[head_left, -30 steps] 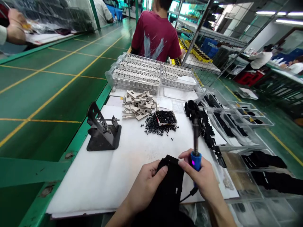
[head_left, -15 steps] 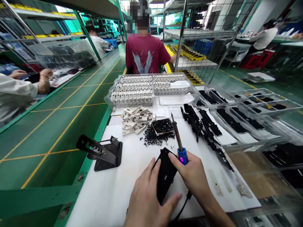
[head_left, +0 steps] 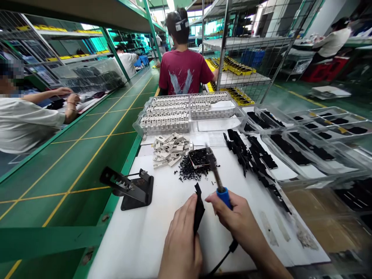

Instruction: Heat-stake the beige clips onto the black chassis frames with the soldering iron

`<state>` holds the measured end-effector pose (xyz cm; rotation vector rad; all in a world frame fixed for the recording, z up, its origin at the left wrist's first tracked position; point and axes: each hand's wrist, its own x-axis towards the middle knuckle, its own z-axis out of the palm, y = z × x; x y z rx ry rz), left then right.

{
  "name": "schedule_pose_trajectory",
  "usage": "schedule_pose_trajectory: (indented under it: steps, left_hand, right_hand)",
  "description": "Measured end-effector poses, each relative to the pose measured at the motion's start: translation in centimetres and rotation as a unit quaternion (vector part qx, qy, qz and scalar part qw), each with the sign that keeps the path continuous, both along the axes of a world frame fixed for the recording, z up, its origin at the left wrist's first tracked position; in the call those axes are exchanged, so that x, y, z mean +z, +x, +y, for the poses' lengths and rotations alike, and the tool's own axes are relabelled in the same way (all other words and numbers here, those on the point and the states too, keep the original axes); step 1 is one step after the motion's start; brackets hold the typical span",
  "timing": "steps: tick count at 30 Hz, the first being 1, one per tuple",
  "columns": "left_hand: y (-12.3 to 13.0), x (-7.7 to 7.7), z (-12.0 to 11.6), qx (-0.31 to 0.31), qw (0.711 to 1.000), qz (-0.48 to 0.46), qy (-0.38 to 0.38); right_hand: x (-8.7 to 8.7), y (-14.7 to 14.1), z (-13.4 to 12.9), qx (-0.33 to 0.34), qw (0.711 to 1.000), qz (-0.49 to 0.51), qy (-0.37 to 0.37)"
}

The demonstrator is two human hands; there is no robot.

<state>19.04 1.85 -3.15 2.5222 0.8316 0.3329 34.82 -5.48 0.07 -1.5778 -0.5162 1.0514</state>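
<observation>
Cannot see the near end of the black panel [head_left: 199, 211], hidden behind the left hand [head_left: 180, 236]. Cannot make out the blurred tip of the soldering iron [head_left: 217, 176]; lose the lower part of the blue handle [head_left: 224, 197] inside the right hand [head_left: 240, 219], and the cord [head_left: 222, 260] past the near edge. Cannot tell head shapes on the black screws [head_left: 190, 173], too small, or read the printed sheet [head_left: 217, 139] farther back. At left, see a white-shirted co-worker [head_left: 27, 122] cut off by the left edge.

From here I see the left hand [head_left: 180, 237] and the right hand [head_left: 236, 214], both bare, with long, slim fingers [head_left: 186, 209]. The right wrist [head_left: 253, 241] is bare too, and so is the arm [head_left: 269, 260] behind it.
</observation>
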Motion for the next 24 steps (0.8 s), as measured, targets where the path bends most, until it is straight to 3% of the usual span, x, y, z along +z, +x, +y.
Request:
schedule_pose_trajectory:
  steps: [2, 4, 6, 9, 14, 17, 21, 24]
  left_hand:
    - [-0.4, 0.8, 0.6, 0.018, 0.997, -0.021, -0.078]
    - [-1.0, 1.7, 1.3, 0.048, 0.985, -0.032, -0.164]
    - [-1.7, 2.8, 1.8, 0.096, 0.963, -0.034, -0.248]
    - [-2.6, 4.5, 2.6, 0.158, 0.922, -0.042, -0.351]
    - [-3.2, 6.0, 3.6, 0.105, 0.85, -0.082, -0.509]
    - [-3.2, 6.0, 4.0, 0.093, 0.818, -0.08, -0.561]
    - [-3.4, 5.8, 4.0, 0.076, 0.81, -0.083, -0.575]
    - [-3.6, 5.6, 4.0, 0.064, 0.805, -0.083, -0.584]
  right_hand:
    - [-0.9, 0.8, -1.3, 0.004, 0.999, 0.049, -0.004]
    - [-1.6, 2.0, -3.0, 0.027, 0.998, 0.036, -0.035]
    - [-2.0, 3.6, -4.7, 0.069, 0.991, -0.091, -0.075]
    - [-1.8, 5.9, -6.9, 0.181, 0.938, -0.274, -0.115]
    - [-0.4, 7.5, -8.1, 0.242, 0.876, -0.405, -0.102]
    - [0.8, 7.5, -7.7, 0.259, 0.843, -0.459, -0.105]
    - [1.8, 7.7, -7.1, 0.277, 0.798, -0.524, -0.108]
    - [2.0, 7.9, -6.9, 0.286, 0.788, -0.532, -0.119]
